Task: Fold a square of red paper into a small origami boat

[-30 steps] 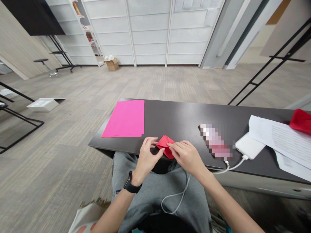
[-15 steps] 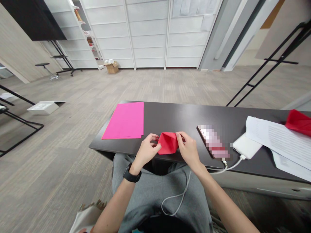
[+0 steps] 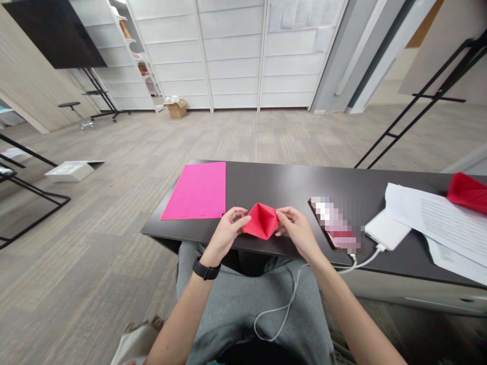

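Observation:
A folded piece of red paper point(image 3: 262, 221) is held just above the front edge of the dark table point(image 3: 281, 185). Its middle gapes in a hollow that faces me. My left hand point(image 3: 229, 228) pinches its left corner between thumb and fingers, and a black watch is on that wrist. At the opposite corner, my right hand point(image 3: 297, 228) grips the paper with thumb and forefinger. A stack of pink paper point(image 3: 198, 190) lies flat to the left, beyond my left hand.
Right of my hands lies a phone point(image 3: 335, 223), its screen blurred, cabled to a white power bank point(image 3: 387, 229). Printed sheets point(image 3: 437, 218) and another red folded paper point(image 3: 467, 192) are at the far right. A white cable point(image 3: 291, 304) loops over my lap.
The red paper has opened wider and turned, its corners now pulled out to the sides. Both hands stay on it, the left shifted slightly left.

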A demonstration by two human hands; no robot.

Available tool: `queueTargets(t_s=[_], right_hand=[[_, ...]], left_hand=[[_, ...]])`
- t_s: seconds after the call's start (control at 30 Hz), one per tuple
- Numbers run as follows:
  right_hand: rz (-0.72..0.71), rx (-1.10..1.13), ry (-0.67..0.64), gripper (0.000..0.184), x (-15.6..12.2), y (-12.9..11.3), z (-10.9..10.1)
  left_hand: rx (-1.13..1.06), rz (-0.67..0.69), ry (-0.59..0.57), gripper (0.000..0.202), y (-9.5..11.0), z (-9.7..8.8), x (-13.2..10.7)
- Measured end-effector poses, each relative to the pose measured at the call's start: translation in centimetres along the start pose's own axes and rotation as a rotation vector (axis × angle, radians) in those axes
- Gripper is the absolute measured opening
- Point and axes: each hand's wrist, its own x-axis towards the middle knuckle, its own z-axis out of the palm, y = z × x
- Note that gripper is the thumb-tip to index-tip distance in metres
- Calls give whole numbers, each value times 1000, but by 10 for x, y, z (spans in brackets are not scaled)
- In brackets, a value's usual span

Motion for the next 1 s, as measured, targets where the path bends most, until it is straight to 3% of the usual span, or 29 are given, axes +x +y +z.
queueTargets(t_s=[0.2, 0.3, 0.4, 0.57, 0.83, 1.0], right_hand=[[49, 54, -136, 42, -3, -3, -9], [5, -5, -118, 42, -4, -2, -13], [-21, -51, -67, 42, -4, -1, -14], [-41, -73, -46, 41, -6, -1, -9], [-158, -175, 43, 34, -13, -7, -7], [-256, -301, 81, 31, -17, -8, -1]], left_hand=[[-105, -47, -120, 48, 0, -9, 0], [-51, -95, -156, 51, 1, -10, -3], [33, -58, -187, 55, 3, -7, -5], [189, -23, -138, 62, 3, 0, -5], [211, 52, -121, 53, 7, 6, -8], [249, 105, -41, 52, 4, 12, -5]])
